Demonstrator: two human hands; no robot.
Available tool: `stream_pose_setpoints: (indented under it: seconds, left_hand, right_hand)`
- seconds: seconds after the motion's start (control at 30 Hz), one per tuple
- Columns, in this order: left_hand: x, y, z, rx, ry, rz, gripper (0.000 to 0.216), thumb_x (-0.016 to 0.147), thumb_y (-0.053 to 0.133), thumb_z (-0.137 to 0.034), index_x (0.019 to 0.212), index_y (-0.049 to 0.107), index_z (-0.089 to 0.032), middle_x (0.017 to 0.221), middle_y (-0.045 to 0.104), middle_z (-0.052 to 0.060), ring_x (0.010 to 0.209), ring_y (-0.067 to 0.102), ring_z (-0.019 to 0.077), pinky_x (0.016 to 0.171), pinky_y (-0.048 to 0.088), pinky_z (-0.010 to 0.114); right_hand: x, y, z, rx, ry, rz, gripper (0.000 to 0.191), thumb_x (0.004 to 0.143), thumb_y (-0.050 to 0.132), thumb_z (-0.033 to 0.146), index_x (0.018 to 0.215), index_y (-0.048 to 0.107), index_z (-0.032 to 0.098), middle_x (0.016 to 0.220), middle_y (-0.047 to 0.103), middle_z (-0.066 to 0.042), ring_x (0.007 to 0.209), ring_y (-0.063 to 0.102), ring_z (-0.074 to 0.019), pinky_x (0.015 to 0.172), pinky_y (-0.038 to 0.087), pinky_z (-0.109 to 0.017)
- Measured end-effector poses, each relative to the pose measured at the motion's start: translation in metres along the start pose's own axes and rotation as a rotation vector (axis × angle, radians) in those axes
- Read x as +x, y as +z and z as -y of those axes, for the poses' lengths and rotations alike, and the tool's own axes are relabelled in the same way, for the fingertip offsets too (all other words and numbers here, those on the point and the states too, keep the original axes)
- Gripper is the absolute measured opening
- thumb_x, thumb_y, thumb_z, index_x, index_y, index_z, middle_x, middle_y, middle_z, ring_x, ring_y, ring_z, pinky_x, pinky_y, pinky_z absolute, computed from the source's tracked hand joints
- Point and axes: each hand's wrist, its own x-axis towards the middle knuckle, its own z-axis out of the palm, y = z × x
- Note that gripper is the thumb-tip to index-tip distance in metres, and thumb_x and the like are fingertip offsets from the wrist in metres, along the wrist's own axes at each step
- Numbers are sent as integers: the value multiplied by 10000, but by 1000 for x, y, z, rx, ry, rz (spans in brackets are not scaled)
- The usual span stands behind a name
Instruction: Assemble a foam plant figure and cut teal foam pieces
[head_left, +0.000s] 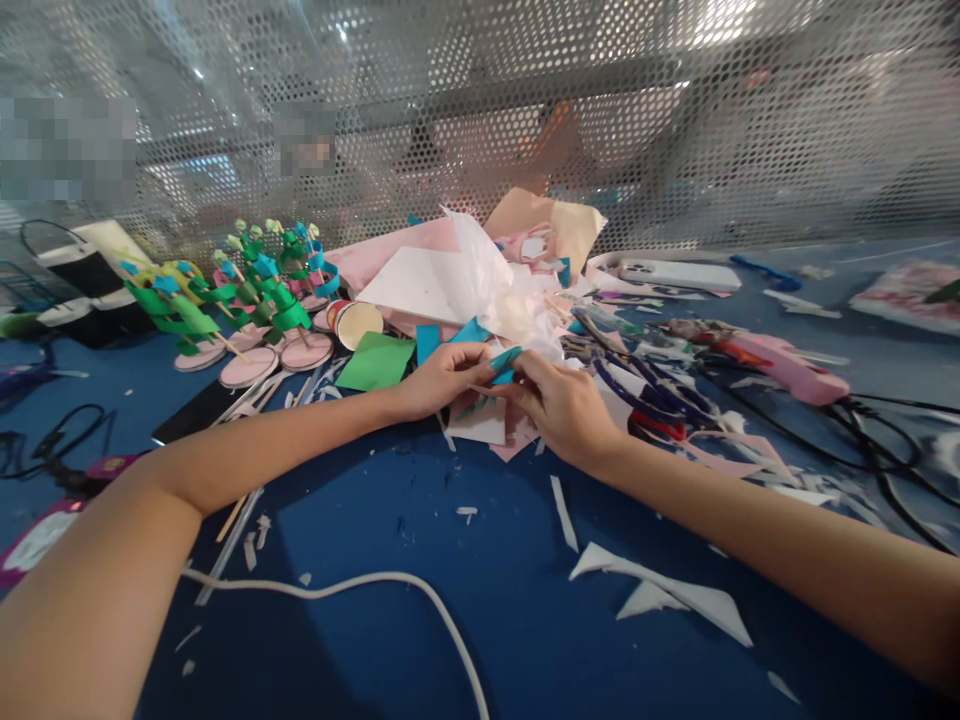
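Observation:
Between my two hands is a small folded piece of blue paper (505, 364). My left hand (444, 378) pinches its left side, while the fingers of my right hand (561, 402) close on its right side. Just below the fingers lie white and pink paper scraps (480, 420). A green paper square (377, 361) rests on the table to the left of my left hand, beside a paper cup (358, 325) on its side. Further left stand several paper trees with green spiral strips (289, 308) and blue stars on round pink bases (306, 351).
A pink glue gun (795, 368) with a black cord lies at the right. Scissors (652, 385) sit among scraps beside my right hand. A white phone (681, 274) lies at the back, before a perforated metal screen (420, 120). A white cable (360, 578) crosses the blue table.

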Motion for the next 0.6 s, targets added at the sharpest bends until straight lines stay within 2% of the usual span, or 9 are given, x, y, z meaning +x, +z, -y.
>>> stream_pose_setpoints:
  seconds: [0.2,0.3,0.37,0.47,0.53,0.6]
  left_hand:
    - [-4,3,-1,38,60,-41,452,709,572,-585,647,442,-157,449,380,-83,365,326,21,364,221,185]
    - [-3,5,2,0,124,-134,435,720,574,-566,652,416,-167,432,361,-97,334,295,9,342,194,176]
    - [-2,5,4,-32,159,-201,434,723,575,-559,648,395,-172,430,368,-101,319,300,3,328,199,163]
    - [-2,6,7,-42,184,-227,424,733,574,-548,648,394,-173,410,376,-104,304,336,10,312,239,152]
    - [-2,5,8,-29,193,-218,411,753,552,-542,655,395,-175,390,385,-102,296,358,21,306,258,153]
    - [-3,6,8,0,198,-211,399,774,528,-535,661,393,-178,392,411,-94,297,382,29,306,268,153]
  right_hand:
    - [3,-1,1,194,32,17,361,843,436,519,656,411,211,508,488,20,434,421,-98,444,286,-223]
    - [4,-1,4,319,90,9,368,835,445,538,687,449,201,514,498,21,444,441,-94,452,316,-223]
    - [5,-1,7,411,160,-31,389,853,411,540,679,452,195,505,491,24,429,434,-82,448,330,-221]
    - [5,4,14,586,326,-101,426,854,380,570,643,410,200,499,462,36,385,399,-63,396,313,-214]
    - [4,8,17,719,422,-92,430,833,392,598,653,398,207,507,451,44,364,386,-60,357,294,-213]
    - [3,13,18,779,453,-69,418,826,408,596,669,408,209,522,455,43,364,381,-60,349,291,-216]
